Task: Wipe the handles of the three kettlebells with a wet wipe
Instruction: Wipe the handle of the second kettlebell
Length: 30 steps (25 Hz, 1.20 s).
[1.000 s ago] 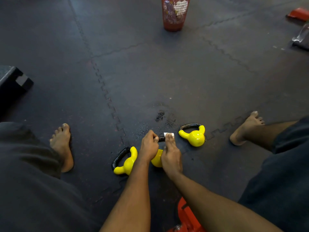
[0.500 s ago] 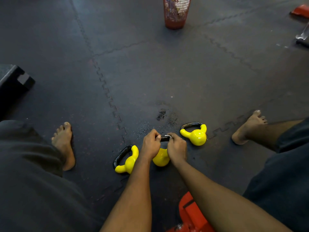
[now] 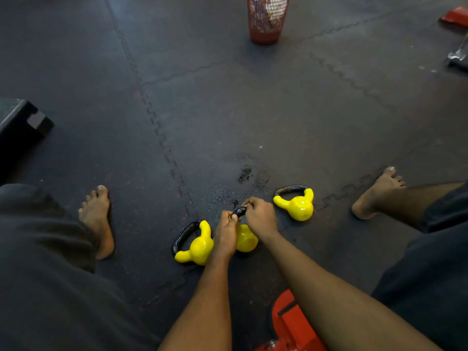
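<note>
1. Yellow bodies and black handles mark the three kettlebells, which sit in a loose row on the dark rubber floor mat (image 3: 278,110) between my bare feet.
2. My left hand (image 3: 225,233) is curled round the near-left end of the handle of the middle kettlebell (image 3: 247,240), with the thumb laid on top of the black bar.
3. My right hand (image 3: 260,216) is clenched over the far-right part of the same handle, knuckles up, so both hands grip that one bar and only a short black stretch shows between them.
4. Of the wet wipe (image 3: 244,205) I see just a pale sliver at the right hand's fingertips, against the handle; the rest is hidden under the fingers.
5. Just beside my left wrist, the left kettlebell (image 3: 195,245) lies tilted with its handle pointing away to the left; no hand touches it.
6. Close past my right knuckles and apart from them, the right kettlebell (image 3: 297,205) has its handle on the far side.
7. Dark specks (image 3: 244,174) mark the mat just beyond the middle handle.
8. Well apart at the top of the view stands a red mesh basket (image 3: 267,21) with pale things inside.
9. A red object (image 3: 291,325) shows at the bottom edge between my forearms, and a black box (image 3: 20,122) sits at the far left.
</note>
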{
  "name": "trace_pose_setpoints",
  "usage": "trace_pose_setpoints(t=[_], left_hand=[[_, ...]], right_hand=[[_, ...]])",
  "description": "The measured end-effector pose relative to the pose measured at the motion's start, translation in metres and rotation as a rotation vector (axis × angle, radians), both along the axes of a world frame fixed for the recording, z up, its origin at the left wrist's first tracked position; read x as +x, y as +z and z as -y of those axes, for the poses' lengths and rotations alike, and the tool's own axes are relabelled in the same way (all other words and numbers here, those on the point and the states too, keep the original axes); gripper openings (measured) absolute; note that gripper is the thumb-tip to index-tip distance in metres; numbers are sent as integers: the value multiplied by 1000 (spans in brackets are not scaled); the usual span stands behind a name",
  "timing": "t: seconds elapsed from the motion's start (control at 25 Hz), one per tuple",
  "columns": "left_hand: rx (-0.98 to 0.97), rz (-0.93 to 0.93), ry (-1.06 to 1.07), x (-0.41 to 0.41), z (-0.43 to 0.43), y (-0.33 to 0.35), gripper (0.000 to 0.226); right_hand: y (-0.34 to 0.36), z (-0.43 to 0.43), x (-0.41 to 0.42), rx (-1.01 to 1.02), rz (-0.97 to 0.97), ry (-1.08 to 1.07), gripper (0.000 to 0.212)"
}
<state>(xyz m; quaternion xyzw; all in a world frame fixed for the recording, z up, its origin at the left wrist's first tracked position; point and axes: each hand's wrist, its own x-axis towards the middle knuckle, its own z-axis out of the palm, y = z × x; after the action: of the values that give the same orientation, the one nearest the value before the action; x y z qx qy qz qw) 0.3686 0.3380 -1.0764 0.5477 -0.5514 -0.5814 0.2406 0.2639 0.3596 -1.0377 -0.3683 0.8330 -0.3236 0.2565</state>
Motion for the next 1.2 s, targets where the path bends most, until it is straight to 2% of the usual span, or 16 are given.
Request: trace_pose_setpoints(t=[0.12,0.2,0.28,0.44,0.64,0.8,0.96,1.2], left_hand=[[-43,66,-116,-8,-4,5,17],[-75,136,-204,-17,-8,9,10],[-119,174,-240,-24,-12,8,5],[-115,162,-210,-19,-10,4,15],[-18,56,-243,-8,-7,-2,14],[-1,4,-251,-7,-5,0,11],[-7,67,-249,-5,-4,4,24],[-38,145,-259,-3,-1,5,31]], right_hand=[[-6,-20,3,-159,43,-201,23],[-9,-25,-8,-115,112,-384,25],[-8,-24,-11,-64,124,-462,27],[-6,-29,7,-234,83,-291,30],[-14,-29,-15,-160,72,-290,32],[-17,-41,6,-383,39,-40,39],[-27,-52,-7,-294,43,-202,42],[-36,-58,9,-449,-20,66,51]])
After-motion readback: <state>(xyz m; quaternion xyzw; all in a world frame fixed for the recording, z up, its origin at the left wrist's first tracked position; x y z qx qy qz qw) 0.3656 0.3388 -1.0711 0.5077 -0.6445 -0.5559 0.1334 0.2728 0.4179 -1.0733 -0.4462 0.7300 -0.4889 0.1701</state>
